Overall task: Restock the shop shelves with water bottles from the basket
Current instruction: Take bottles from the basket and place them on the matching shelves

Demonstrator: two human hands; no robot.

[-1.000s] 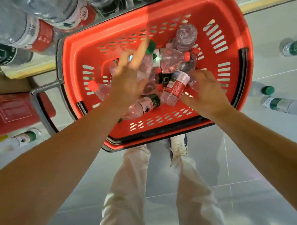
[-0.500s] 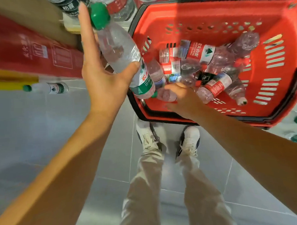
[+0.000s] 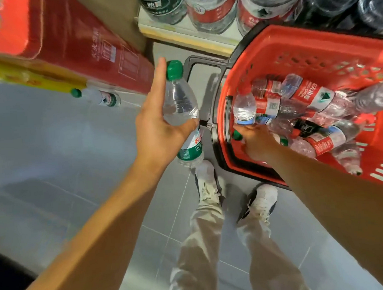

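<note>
My left hand grips a clear water bottle with a green cap and green label, held upright in the air left of the basket. The red plastic basket sits on the floor at the right and holds several small bottles with red and green labels. My right hand is inside the basket at its near left corner, fingers closed around a green-capped bottle lying there. A clear bottle with a blue label stands just above that hand.
Large water jugs stand on a low shelf at the top. A red carton fills the upper left. One green-capped bottle lies on the grey tiled floor beside it. My shoes stand just below the basket.
My left hand lifted the green-capped bottle out of the basket and carried it left. My right hand stayed in the basket's near corner. The view swung left, toward the carton.
</note>
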